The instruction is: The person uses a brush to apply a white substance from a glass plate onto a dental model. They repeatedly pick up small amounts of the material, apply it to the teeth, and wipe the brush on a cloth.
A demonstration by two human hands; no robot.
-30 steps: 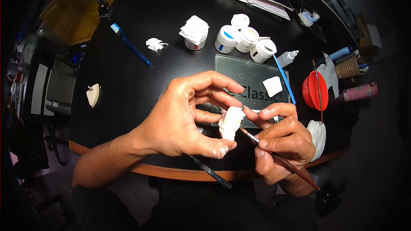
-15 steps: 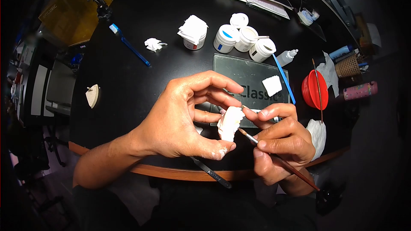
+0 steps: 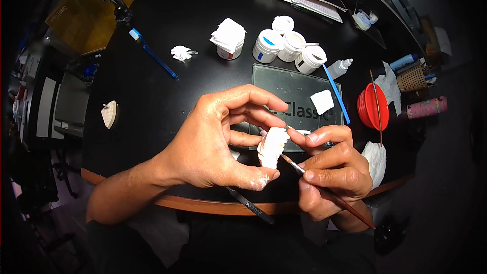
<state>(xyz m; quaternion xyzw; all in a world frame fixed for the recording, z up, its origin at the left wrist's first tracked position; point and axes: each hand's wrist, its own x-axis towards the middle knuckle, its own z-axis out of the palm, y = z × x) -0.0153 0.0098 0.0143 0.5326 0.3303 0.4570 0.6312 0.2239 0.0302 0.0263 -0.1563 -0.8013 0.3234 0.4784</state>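
Note:
Between its thumb and fingers, my left hand (image 3: pixel 213 142) grips a white dental model (image 3: pixel 272 147) with a row of tooth shapes along its right side. White powder or paste marks the thumb. My right hand (image 3: pixel 335 167) is closed around a fine brush (image 3: pixel 324 191) with a reddish-brown handle and metal ferrule. The brush tip points at the lower right edge of the model, at or very near its surface; contact cannot be made out. The index finger of my right hand reaches close to the model's upper end.
Under and beyond my hands lies a glass slab (image 3: pixel 274 78) with a white pad (image 3: pixel 322 102) and blue stick (image 3: pixel 337 94). White jars (image 3: pixel 267 46) stand behind it. A red bowl (image 3: pixel 370 106) with a brush across it is at right, a toothbrush (image 3: pixel 154 56) at left, black tweezers (image 3: pixel 252 206) at the front edge.
My right hand and the brush have shifted slightly left, bringing the tip closer to the model. The left hand and model stay almost still.

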